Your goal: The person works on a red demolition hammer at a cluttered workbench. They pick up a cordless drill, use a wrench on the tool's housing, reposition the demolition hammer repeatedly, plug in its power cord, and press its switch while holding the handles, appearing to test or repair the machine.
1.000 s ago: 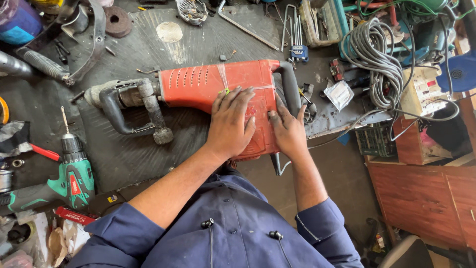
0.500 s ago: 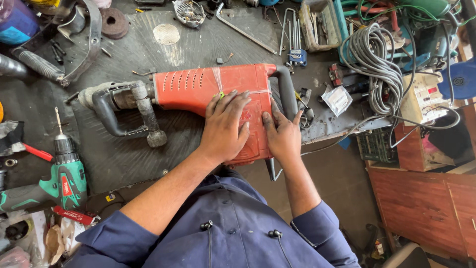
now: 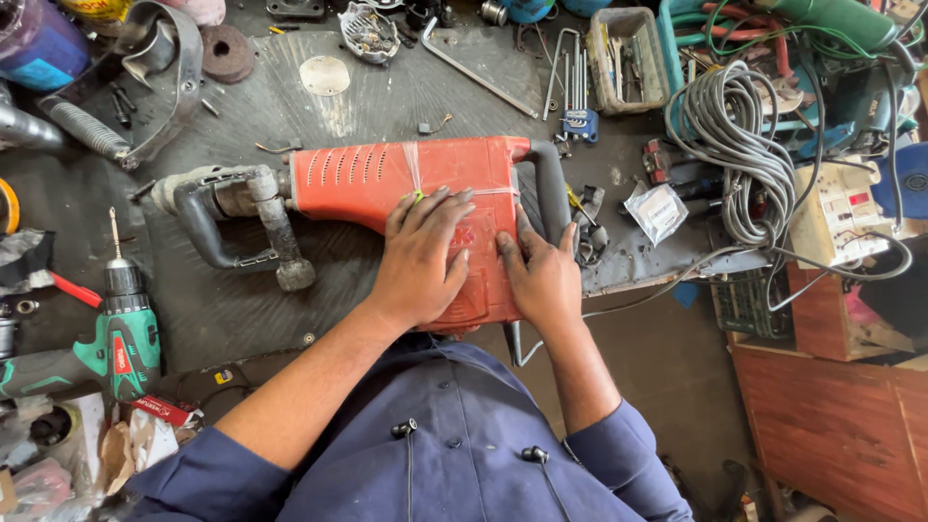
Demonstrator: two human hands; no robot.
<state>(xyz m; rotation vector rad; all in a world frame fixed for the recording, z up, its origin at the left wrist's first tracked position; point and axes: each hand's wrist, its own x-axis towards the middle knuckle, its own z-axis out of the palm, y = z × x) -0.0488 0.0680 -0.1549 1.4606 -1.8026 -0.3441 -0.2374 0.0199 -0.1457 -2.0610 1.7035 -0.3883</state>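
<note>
Both hands lie flat on the red demolition hammer (image 3: 406, 188), which rests on its side on the dark workbench (image 3: 290, 106), nose to the left and rear handle to the right. The left hand (image 3: 423, 259) is spread, palm down, over the middle of the housing, gripping nothing. The right hand (image 3: 543, 280), just right of it, presses flat on the same panel near the handle, fingers open. Since a second ago the hammer has hardly shifted and the hands have only crept slightly along the casing, so the work seems to be a pressing or feeling of the side cover rather than lifting. Well left of the hammer lies a green drill (image 3: 121, 338); to its right, a grey cable coil (image 3: 744, 145).
</note>
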